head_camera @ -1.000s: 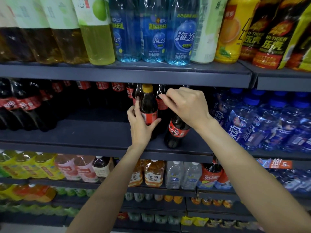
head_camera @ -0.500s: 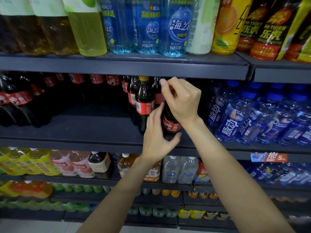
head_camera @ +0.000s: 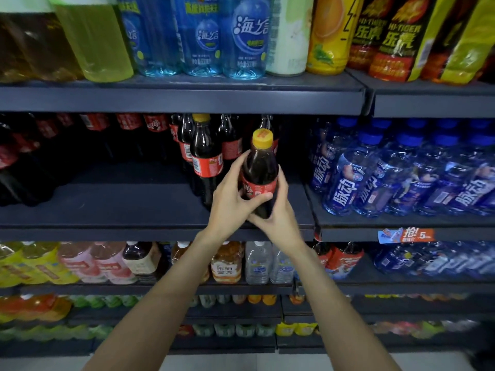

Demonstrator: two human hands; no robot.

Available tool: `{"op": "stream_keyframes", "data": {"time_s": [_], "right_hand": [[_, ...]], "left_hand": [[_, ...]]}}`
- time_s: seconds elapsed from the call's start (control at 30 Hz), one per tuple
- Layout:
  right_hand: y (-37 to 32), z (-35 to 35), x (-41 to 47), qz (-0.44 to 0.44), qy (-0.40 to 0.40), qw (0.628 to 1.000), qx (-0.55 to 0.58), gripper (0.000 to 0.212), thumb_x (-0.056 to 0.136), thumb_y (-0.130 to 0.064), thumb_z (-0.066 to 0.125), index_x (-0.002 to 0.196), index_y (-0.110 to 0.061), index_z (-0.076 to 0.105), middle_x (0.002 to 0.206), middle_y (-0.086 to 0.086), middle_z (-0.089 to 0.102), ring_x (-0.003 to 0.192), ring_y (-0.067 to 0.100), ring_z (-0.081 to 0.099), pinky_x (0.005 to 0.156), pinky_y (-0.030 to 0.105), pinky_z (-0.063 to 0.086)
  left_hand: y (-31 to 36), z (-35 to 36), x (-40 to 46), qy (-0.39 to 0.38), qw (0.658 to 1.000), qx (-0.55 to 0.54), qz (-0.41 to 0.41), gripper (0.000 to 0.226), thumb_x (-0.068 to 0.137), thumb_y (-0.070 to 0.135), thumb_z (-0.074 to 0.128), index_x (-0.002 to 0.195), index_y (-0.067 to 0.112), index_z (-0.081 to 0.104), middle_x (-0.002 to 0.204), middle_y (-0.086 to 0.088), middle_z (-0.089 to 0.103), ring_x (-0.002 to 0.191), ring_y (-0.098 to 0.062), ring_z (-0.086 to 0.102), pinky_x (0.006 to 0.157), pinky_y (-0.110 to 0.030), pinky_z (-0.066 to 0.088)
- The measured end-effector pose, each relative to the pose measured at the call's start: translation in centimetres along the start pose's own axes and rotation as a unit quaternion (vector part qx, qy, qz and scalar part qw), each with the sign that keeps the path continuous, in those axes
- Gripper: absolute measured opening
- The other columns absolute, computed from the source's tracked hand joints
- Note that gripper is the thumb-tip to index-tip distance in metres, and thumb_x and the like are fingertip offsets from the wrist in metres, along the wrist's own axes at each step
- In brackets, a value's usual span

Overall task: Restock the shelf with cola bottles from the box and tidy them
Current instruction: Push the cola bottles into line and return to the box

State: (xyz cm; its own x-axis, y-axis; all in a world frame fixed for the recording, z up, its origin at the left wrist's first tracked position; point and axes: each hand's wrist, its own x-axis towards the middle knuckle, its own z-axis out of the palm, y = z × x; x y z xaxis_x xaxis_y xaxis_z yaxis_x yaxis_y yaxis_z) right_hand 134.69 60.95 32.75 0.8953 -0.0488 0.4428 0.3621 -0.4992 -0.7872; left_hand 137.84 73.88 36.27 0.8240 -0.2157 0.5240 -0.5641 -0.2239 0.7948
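Observation:
A small cola bottle (head_camera: 261, 162) with a yellow cap and red label stands upright at the front of the dark middle shelf (head_camera: 120, 207). My left hand (head_camera: 233, 199) wraps its left side at the label. My right hand (head_camera: 278, 212) cups its lower right side and base. Just behind and left stands a row of like cola bottles (head_camera: 205, 159), the front one also yellow-capped. More cola bottles (head_camera: 21, 156) fill the shelf's far left. The box is not in view.
Blue drink bottles (head_camera: 388, 172) crowd the shelf section to the right. Above hang a shelf edge (head_camera: 187, 97) and rows of green, blue and yellow bottles. Tea and water bottles (head_camera: 227, 263) fill the shelf below. A bare stretch of shelf lies left of the cola row.
My right hand has slid from the bottle's top down to its lower side, uncovering the yellow cap. My left hand has closed on the label. The bottle now stands upright nearer the shelf front.

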Motion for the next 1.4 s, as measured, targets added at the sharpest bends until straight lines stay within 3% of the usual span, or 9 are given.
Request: {"op": "stream_keyframes", "data": {"time_s": [0.17, 0.3, 0.4, 0.47, 0.6, 0.73, 0.9, 1.23, 1.4], "right_hand": [[1.0, -0.4, 0.8, -0.011, 0.121, 0.993, 0.010, 0.088, 0.081, -0.018, 0.074, 0.147, -0.028, 0.016, 0.141, 0.003, 0.047, 0.121, 0.010, 0.051, 0.094, 0.023, 0.046], [3.1, -2.0, 2.6, 0.039, 0.178, 0.983, 0.007, 0.098, 0.075, -0.019, 0.079, 0.147, -0.022, 0.013, 0.139, 0.011, 0.050, 0.124, 0.020, 0.050, 0.097, 0.021, 0.038], [4.0, -2.5, 4.6, 0.063, 0.200, 0.978, 0.002, 0.095, 0.077, -0.013, 0.078, 0.147, -0.016, 0.014, 0.142, 0.012, 0.045, 0.127, 0.022, 0.046, 0.095, 0.015, 0.033], [4.4, -2.4, 6.3, 0.063, 0.204, 0.977, -0.001, 0.094, 0.077, -0.009, 0.076, 0.147, -0.013, 0.014, 0.146, 0.014, 0.039, 0.130, 0.023, 0.042, 0.102, 0.021, 0.033], [5.3, -2.2, 9.6, 0.095, 0.213, 0.972, -0.002, 0.095, 0.077, -0.009, 0.075, 0.149, -0.012, 0.012, 0.144, 0.018, 0.040, 0.131, 0.028, 0.042, 0.107, 0.032, 0.032], [5.8, -2.2, 10.8, 0.111, 0.188, 0.975, -0.041, 0.093, 0.084, -0.016, 0.070, 0.150, -0.014, 0.006, 0.146, 0.021, 0.036, 0.125, 0.030, 0.047, 0.100, 0.026, 0.033], [7.5, -1.6, 8.3, 0.173, 0.184, 0.948, -0.197, 0.091, 0.083, -0.029, 0.071, 0.150, -0.021, 0.009, 0.130, 0.020, 0.052, 0.116, 0.039, 0.051, 0.092, 0.048, 0.045], [6.9, 0.5, 9.5, 0.191, 0.227, 0.932, -0.209, 0.084, 0.086, -0.011, 0.064, 0.150, -0.017, 0.011, 0.116, 0.020, 0.060, 0.101, 0.037, 0.062, 0.085, 0.045, 0.048], [7.5, 0.6, 10.3, 0.205, 0.207, 0.934, -0.205, 0.084, 0.088, -0.008, 0.060, 0.152, -0.018, 0.006, 0.127, 0.022, 0.052, 0.105, 0.039, 0.060, 0.087, 0.047, 0.047]], "left_hand": [[0.8, 1.1, 0.2, -0.003, 1.000, 0.014, 0.005, 0.079, 0.081, 0.026, 0.075, 0.147, 0.027, 0.032, 0.138, 0.005, 0.046, 0.127, -0.006, 0.046, 0.101, -0.031, 0.047], [-1.6, -0.7, -0.7, 0.210, 0.961, 0.160, 0.079, 0.057, 0.081, 0.023, 0.074, 0.131, 0.017, 0.047, 0.125, -0.011, 0.049, 0.117, -0.021, 0.046, 0.098, -0.030, 0.042], [-4.1, -2.3, -0.7, 0.296, 0.935, 0.190, 0.036, 0.072, 0.075, 0.017, 0.077, 0.135, 0.007, 0.038, 0.131, -0.020, 0.039, 0.121, -0.032, 0.040, 0.103, -0.026, 0.036], [-5.4, -3.1, -0.3, 0.258, 0.951, 0.164, -0.041, 0.091, 0.072, 0.019, 0.081, 0.144, 0.008, 0.026, 0.139, -0.019, 0.030, 0.126, -0.033, 0.038, 0.102, -0.023, 0.034], [-6.8, -4.0, -0.1, 0.180, 0.965, 0.134, -0.138, 0.108, 0.070, 0.026, 0.083, 0.150, 0.022, 0.011, 0.141, -0.007, 0.037, 0.120, -0.021, 0.048, 0.097, -0.044, 0.047], [-7.0, -3.9, -0.5, 0.167, 0.962, 0.157, -0.150, 0.102, 0.072, 0.028, 0.082, 0.148, 0.030, 0.015, 0.134, 0.000, 0.048, 0.113, -0.015, 0.054, 0.089, -0.044, 0.051], [-7.2, -3.2, -1.0, 0.169, 0.962, 0.164, -0.138, 0.092, 0.077, 0.027, 0.078, 0.148, 0.030, 0.020, 0.136, 0.002, 0.049, 0.120, -0.014, 0.050, 0.092, -0.045, 0.050], [-7.5, -3.2, -0.9, 0.165, 0.961, 0.172, -0.142, 0.091, 0.079, 0.031, 0.075, 0.149, 0.030, 0.017, 0.138, 0.000, 0.047, 0.122, -0.018, 0.050, 0.092, -0.049, 0.049], [-7.6, -3.3, -1.1, 0.158, 0.965, 0.165, -0.132, 0.089, 0.080, 0.029, 0.074, 0.149, 0.024, 0.019, 0.138, 0.000, 0.046, 0.124, -0.017, 0.048, 0.092, -0.041, 0.049]]}}
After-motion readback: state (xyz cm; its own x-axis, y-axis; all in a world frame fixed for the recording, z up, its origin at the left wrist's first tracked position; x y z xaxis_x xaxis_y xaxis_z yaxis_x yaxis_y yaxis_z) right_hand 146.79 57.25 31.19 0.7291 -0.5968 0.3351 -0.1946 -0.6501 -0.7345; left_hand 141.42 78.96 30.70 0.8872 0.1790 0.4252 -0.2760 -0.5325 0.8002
